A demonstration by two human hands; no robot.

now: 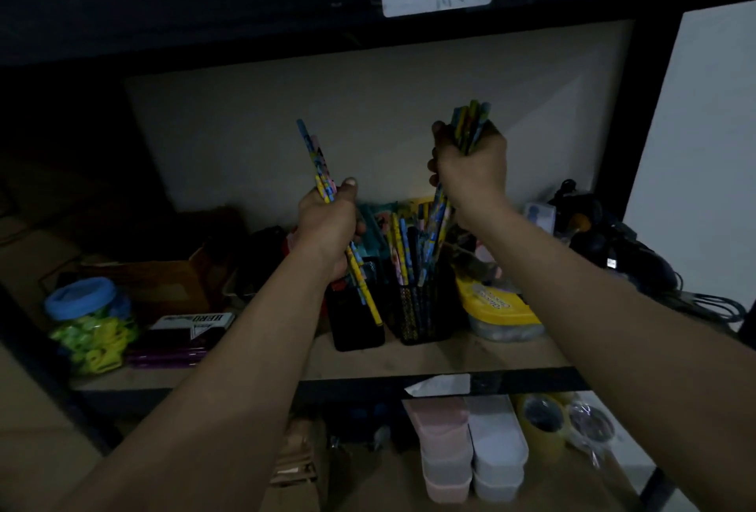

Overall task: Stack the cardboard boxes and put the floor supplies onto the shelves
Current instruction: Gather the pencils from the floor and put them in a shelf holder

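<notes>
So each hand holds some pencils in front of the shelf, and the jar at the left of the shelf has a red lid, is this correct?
Not fully. The head view shows that the jar has a blue lid, not red. The rest is right: the left hand and the right hand each grip pencils in front of the shelf.

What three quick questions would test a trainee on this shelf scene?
1. True or false: the left hand holds nothing.
2. What does the right hand grip? A scissors; B pencils; C a phone.
3. Fill in: the jar at far left has a ___ lid.
Key: 1 false; 2 B; 3 blue.
</notes>
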